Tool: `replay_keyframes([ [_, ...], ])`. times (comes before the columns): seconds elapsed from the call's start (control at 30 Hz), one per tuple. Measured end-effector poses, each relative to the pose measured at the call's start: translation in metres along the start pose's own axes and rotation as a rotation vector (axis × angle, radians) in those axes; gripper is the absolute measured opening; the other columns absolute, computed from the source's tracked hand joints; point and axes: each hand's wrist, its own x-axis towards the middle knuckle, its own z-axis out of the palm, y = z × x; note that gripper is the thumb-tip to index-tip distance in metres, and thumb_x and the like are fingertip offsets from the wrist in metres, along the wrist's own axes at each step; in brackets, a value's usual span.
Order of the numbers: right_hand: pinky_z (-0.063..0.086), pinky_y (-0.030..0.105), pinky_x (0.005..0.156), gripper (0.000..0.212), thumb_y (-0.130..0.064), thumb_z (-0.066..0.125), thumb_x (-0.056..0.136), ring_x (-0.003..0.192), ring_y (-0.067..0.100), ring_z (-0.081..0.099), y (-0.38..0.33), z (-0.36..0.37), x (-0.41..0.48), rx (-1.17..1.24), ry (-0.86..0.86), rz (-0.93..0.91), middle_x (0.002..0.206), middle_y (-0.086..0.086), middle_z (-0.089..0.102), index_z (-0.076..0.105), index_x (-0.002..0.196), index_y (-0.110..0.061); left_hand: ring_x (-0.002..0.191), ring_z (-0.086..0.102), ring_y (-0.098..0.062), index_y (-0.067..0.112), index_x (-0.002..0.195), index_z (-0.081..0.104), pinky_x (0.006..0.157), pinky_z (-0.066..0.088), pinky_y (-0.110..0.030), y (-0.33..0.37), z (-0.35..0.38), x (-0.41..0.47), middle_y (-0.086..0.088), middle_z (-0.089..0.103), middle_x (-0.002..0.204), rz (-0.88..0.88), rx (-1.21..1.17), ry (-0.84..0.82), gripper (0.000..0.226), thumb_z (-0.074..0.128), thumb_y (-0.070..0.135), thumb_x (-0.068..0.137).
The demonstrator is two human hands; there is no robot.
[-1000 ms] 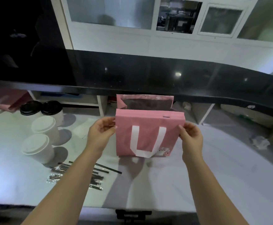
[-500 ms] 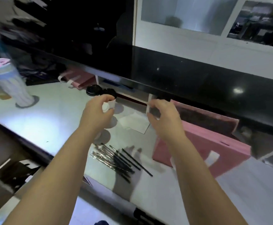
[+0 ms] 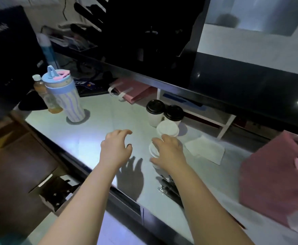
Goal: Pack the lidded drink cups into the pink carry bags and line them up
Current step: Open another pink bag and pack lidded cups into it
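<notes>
Four lidded cups stand in a cluster on the white counter (image 3: 109, 121): two with black lids (image 3: 155, 106) (image 3: 173, 112), a white-lidded one (image 3: 167, 128) in front of them, and the nearest white-lidded cup (image 3: 152, 150). My right hand (image 3: 169, 152) lies over that nearest cup, thumb and fingers around its lid rim. To its left my left hand (image 3: 116, 147) hovers above the bare counter, fingers spread and holding nothing. An open pink carry bag (image 3: 268, 183) stands at the right, apart from both hands.
Flat pink bags (image 3: 132, 91) lie at the back under a raised black ledge (image 3: 233, 82). A striped tumbler (image 3: 65, 96) and a bottle (image 3: 43, 96) stand at the far left. Wrapped straws (image 3: 169, 188) and a white napkin (image 3: 204, 151) lie near the cups.
Both hands let go of the pink bag, which stays standing at the right. My view swung left, and my right hand came down onto the nearest white-lidded cup.
</notes>
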Motion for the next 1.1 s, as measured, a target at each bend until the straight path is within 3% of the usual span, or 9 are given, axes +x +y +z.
replay_keyframes([
  [0.13,0.027,0.041,0.106,0.065,-0.036,0.066,0.082,0.128,0.030,0.020,-0.007,0.016,0.003,0.005,0.044,0.081,0.145,0.003,0.023,0.036,0.139,-0.035,0.123,0.042,-0.027,0.029,0.129,0.053,0.095,0.042,-0.042,-0.012,0.012,0.016,0.000,0.055,0.131,0.022,0.001,-0.064,0.043,0.054,0.018,0.087],
  [0.3,0.033,0.039,0.104,0.066,-0.034,0.067,0.076,0.126,0.023,0.021,-0.004,-0.012,0.000,0.138,0.092,0.072,0.141,-0.002,0.027,0.041,0.136,-0.039,0.124,0.041,-0.028,0.028,0.130,0.054,0.096,0.040,-0.043,0.011,0.011,0.047,-0.002,0.055,0.131,0.089,-0.041,-0.047,0.045,0.055,0.018,0.086],
  [0.4,0.037,0.038,0.102,0.065,-0.034,0.069,0.075,0.125,0.016,0.022,0.006,-0.059,-0.007,0.223,0.172,0.053,0.136,-0.008,0.028,0.043,0.134,-0.042,0.121,0.045,-0.029,0.027,0.128,0.055,0.095,0.041,-0.042,0.049,0.001,0.068,-0.002,0.057,0.128,0.213,-0.078,-0.009,0.045,0.059,0.020,0.084],
  [0.53,0.035,0.026,0.095,0.063,-0.033,0.074,0.075,0.116,0.006,0.024,0.033,-0.128,-0.033,0.327,0.356,0.115,0.122,-0.018,0.029,0.046,0.130,-0.046,0.113,0.050,-0.031,0.025,0.124,0.058,0.091,0.046,-0.045,0.120,-0.013,0.088,-0.003,0.061,0.121,0.395,-0.159,0.024,0.043,0.064,0.019,0.082],
  [0.63,0.036,0.029,0.095,0.063,-0.031,0.077,0.075,0.118,0.011,0.024,0.068,-0.171,-0.062,0.256,0.539,0.216,0.124,-0.016,0.030,0.049,0.130,-0.045,0.117,0.047,-0.030,0.025,0.125,0.058,0.093,0.045,-0.046,0.177,-0.012,0.093,-0.001,0.059,0.124,0.493,-0.232,0.006,0.041,0.063,0.022,0.085],
  [0.73,0.034,0.031,0.097,0.063,-0.027,0.077,0.075,0.124,0.016,0.025,0.108,-0.205,-0.098,0.210,0.677,0.312,0.132,-0.011,0.033,0.050,0.130,-0.042,0.120,0.047,-0.024,0.028,0.125,0.057,0.097,0.044,-0.046,0.237,-0.001,0.080,0.002,0.057,0.126,0.591,-0.327,-0.054,0.038,0.062,0.025,0.088],
  [0.9,0.030,0.026,0.094,0.062,-0.025,0.077,0.076,0.124,0.009,0.024,0.170,-0.232,-0.160,0.184,0.788,0.480,0.123,-0.020,0.029,0.050,0.128,-0.044,0.113,0.053,-0.018,0.028,0.118,0.063,0.095,0.046,-0.042,0.326,0.039,0.033,0.006,0.061,0.118,0.763,-0.425,-0.218,0.033,0.067,0.028,0.085],
  [1.1,0.030,0.026,0.090,0.060,-0.027,0.076,0.075,0.124,0.010,0.024,0.229,-0.222,-0.197,0.151,0.726,0.594,0.121,-0.020,0.029,0.052,0.126,-0.043,0.084,0.063,-0.006,0.035,0.102,0.073,0.083,0.054,-0.029,0.377,0.089,-0.010,0.015,0.066,0.092,0.785,-0.388,-0.397,0.026,0.070,0.023,0.079],
])
